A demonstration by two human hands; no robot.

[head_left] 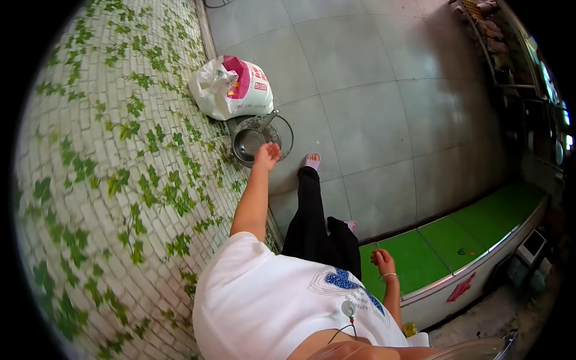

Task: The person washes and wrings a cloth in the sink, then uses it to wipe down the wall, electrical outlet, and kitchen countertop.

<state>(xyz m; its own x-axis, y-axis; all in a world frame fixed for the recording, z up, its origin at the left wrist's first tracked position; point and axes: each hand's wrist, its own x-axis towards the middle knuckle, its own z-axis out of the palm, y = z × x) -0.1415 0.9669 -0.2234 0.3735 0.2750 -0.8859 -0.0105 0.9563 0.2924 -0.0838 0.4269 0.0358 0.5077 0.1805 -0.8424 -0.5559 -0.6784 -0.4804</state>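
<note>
My left hand (267,156) reaches out over the near edge of a round metal basin (248,143) on the floor by the wall. Its fingers are slightly bent, and I see nothing in them. A long grey handle (268,121), perhaps of a ladle, slants up from the basin. Beside it shows a thin round rim (291,137). Behind the basin stands a full white and pink plastic sack (234,90), gathered at its top. Down at my right side, near a green-topped ledge, my right hand (383,261) hangs with its fingers curled in loosely; nothing shows in it.
A wall with a brick and ivy pattern (120,150) runs along the left. Grey tiles (372,120) cover the floor. The green-topped ledge (414,258) lies to the right, with a dark screen-like device (531,246) beyond it. Shelves with goods (492,42) stand at the far right.
</note>
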